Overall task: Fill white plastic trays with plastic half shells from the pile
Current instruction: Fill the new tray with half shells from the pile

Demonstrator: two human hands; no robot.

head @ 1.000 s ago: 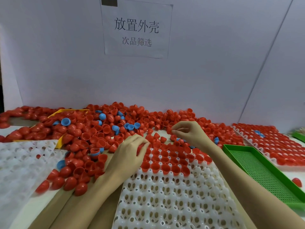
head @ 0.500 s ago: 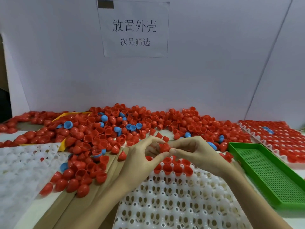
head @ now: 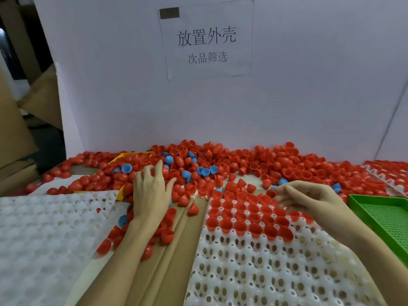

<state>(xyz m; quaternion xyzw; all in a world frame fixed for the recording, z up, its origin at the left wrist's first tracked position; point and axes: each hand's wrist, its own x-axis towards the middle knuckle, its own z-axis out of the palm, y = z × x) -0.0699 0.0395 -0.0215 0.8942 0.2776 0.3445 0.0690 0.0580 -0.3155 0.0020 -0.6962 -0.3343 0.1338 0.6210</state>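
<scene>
A big pile of red half shells point(head: 254, 164), with a few blue ones point(head: 206, 171) mixed in, lies along the white back wall. In front of me sits a white plastic tray point(head: 254, 268); its far rows hold red shells point(head: 247, 217) standing open side up, its near cups are bare. My left hand point(head: 150, 193) reaches into the left part of the pile, fingers spread over the shells. Over the tray's far right corner, my right hand point(head: 309, 200) has curled fingers that pinch a red half shell point(head: 271, 193) at their tips.
More white trays point(head: 44, 235) lie at the left, with loose shells beside them. A green mesh tray point(head: 388, 219) sits at the right, a filled tray point(head: 388, 173) behind it. A yellow tray point(head: 132, 155) is half buried in the pile. Brown cardboard strips point(head: 176, 257) lie between the white trays.
The hands met over the tray's far edge around a red shell, then parted. My left hand moved left into the pile; my right hand moved right over the filled rows.
</scene>
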